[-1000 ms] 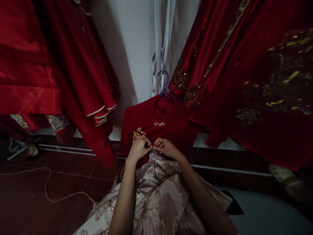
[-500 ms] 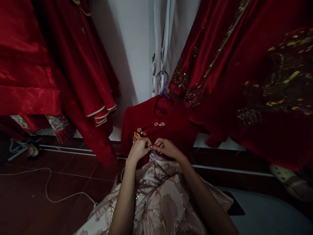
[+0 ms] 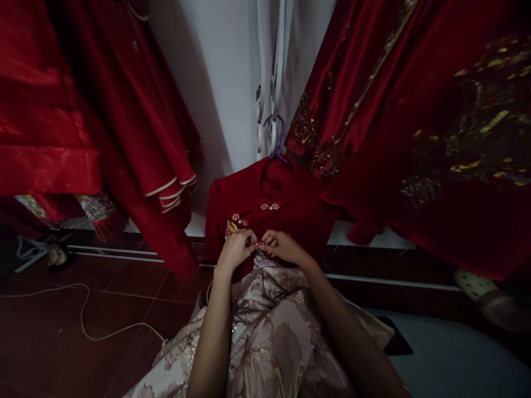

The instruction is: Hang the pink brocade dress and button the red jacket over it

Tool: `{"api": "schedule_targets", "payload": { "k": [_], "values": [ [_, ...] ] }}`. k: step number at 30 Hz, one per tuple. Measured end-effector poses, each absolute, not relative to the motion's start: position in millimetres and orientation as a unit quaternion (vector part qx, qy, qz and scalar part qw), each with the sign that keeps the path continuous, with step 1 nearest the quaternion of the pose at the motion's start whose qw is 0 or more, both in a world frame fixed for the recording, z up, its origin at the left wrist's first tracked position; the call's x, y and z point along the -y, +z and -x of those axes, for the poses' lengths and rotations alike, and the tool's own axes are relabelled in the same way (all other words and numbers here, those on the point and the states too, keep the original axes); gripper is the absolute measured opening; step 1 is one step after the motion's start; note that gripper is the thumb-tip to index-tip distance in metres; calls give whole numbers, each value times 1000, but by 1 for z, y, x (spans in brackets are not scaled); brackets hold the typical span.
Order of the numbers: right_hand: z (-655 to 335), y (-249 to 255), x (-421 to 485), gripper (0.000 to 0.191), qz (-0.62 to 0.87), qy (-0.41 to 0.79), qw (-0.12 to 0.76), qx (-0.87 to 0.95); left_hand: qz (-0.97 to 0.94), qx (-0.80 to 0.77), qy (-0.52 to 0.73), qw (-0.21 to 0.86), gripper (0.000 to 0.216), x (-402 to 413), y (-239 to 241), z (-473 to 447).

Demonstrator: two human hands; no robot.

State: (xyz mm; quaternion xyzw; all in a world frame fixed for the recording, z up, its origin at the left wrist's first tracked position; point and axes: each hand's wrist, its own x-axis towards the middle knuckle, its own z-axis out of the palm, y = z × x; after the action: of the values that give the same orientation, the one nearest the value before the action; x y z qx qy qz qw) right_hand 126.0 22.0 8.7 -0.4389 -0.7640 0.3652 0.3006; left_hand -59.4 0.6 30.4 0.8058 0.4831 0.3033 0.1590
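Note:
A dark red jacket (image 3: 290, 207) with pearl knot fastenings (image 3: 269, 207) and a gold brooch (image 3: 231, 226) lies in front of me on a purple hanger (image 3: 275, 138). Below it spreads a pale pink floral skirt (image 3: 269, 326). My left hand (image 3: 235, 250) and my right hand (image 3: 282, 247) meet at the jacket's lower front edge. Both are closed in a pinch on a small pearl fastening (image 3: 260, 245) between their fingertips.
Red satin gowns hang at the left (image 3: 136, 127) and gold-embroidered ones at the right (image 3: 415, 127). A white wall (image 3: 224, 83) stands behind. A white cable (image 3: 83, 315) trails over the dark red floor tiles. A pale padded surface (image 3: 456, 354) lies at lower right.
The view has tilted slightly, so everything sits a little higher in the frame. Both hands stay pinched at the same fastening with only small finger movements.

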Motion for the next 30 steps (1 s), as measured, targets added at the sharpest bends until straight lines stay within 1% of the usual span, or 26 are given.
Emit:
{"api": "schedule_targets", "payload": {
  "k": [6,10,12,16,20,23,25,28,30],
  "values": [
    [-124,10,-21,20,441,374,297,760,-805,-478,309,164,12,2,33,59],
    [-126,9,-22,19,436,406,289,750,-816,-449,331,151,16,0,33,57],
    [-128,9,-23,21,431,416,281,750,-810,-451,335,166,15,-1,31,58],
    [-129,9,-24,27,428,422,276,750,-782,-455,340,259,10,-1,24,62],
    [-133,16,-22,31,421,440,267,747,-739,-447,373,339,20,-4,19,68],
    [-141,28,-18,33,402,464,244,751,-634,-490,462,379,31,-11,16,70],
    [-148,38,-14,34,380,492,212,754,-538,-494,528,433,36,-16,15,69],
    [-153,49,-9,34,352,534,162,751,-414,-444,608,511,36,-20,16,63],
    [-153,52,-7,34,344,546,145,750,-353,-409,651,533,33,-20,18,59]
  ]
}}
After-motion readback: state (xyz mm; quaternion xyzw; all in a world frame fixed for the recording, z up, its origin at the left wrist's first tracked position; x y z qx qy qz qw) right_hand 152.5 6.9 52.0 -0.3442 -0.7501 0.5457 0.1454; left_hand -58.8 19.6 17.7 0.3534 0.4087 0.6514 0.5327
